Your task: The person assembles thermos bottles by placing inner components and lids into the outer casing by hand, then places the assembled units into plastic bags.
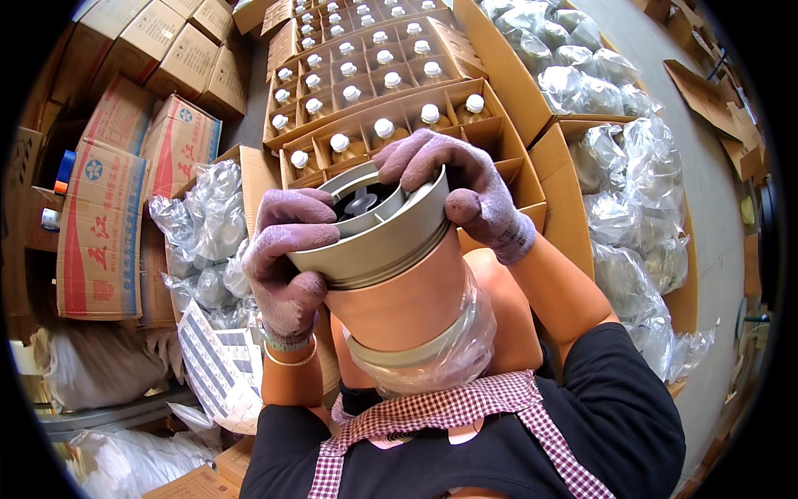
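Note:
A pinkish-beige cylinder (pixel 395 299) with a grey-green collar (pixel 378 241) is held up in front of my body, tilted with its collared end away from me. Its exact kind I cannot tell. Inside the collar shows a dark opening with a grey knob-like part (pixel 362 202). A clear plastic bag (pixel 474 341) is bunched around the lower end. My left hand (pixel 287 254), in a purple-grey work glove, has its fingers over the left rim and its thumb against the side. My gloved right hand (pixel 461 187) grips the far right rim, fingertips curled over the edge.
Beyond my hands, a divided carton (pixel 499 179) contains white-capped bottles (pixel 384 129), with more such cartons behind. Items in clear plastic fill cartons at right (pixel 636 216); similar bagged items (pixel 212 216) lie at left. Printed sheets (pixel 220 366) and stacked cartons (pixel 104 224) are also left.

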